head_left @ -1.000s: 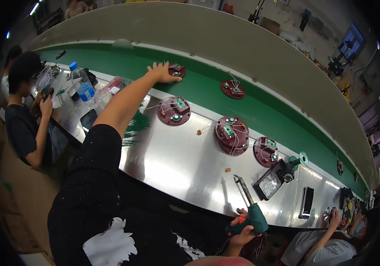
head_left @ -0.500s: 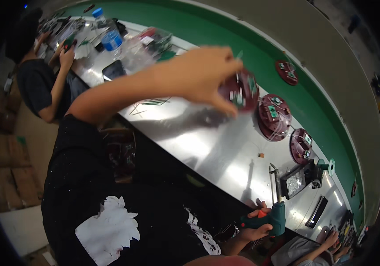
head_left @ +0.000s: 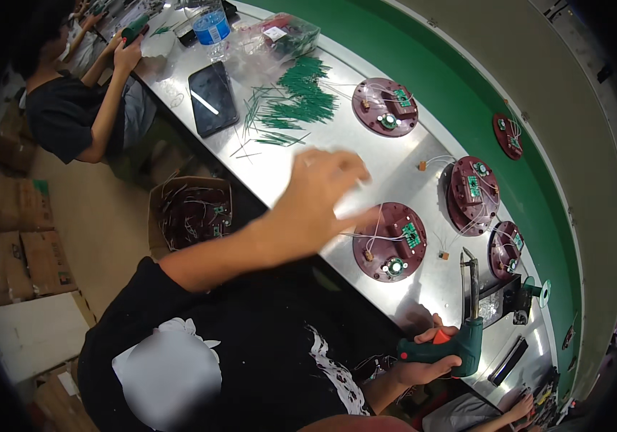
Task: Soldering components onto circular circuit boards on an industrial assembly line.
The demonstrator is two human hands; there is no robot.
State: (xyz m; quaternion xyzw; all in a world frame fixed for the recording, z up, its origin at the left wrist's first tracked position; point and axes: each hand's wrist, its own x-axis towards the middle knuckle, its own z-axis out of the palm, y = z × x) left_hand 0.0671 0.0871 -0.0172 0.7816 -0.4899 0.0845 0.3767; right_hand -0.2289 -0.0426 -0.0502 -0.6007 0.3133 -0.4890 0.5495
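My left hand hangs above the steel bench with the fingers spread loose and nothing in them; it is blurred, so I cannot say whether the fingertips touch anything. Just beyond the fingertips, toward my right, lies a dark red round disc with a small green circuit board, a round part and thin white wires; the hand is nearest to that one. My right hand sits low by my body, closed round the grip of a green soldering gun with an orange trigger, its tip pointing up and away from me over the bench edge.

I judge the step in hand to be setting a disc in place in front of me for work with the gun; the next move would call for steadying the disc with the free hand and bringing the tip down to the board without snagging the wires.

Farther out from the left hand lie more discs of the same kind: one beyond it, one and a smaller one to the right; beyond the hand to my left is a heap of thin green wire pieces, a dark phone, a clear bag and a water bottle. A green belt runs along the far side of the bench; another person in a dark shirt sits to my far left; a box of scrap wires and cardboard cartons stand on the floor.
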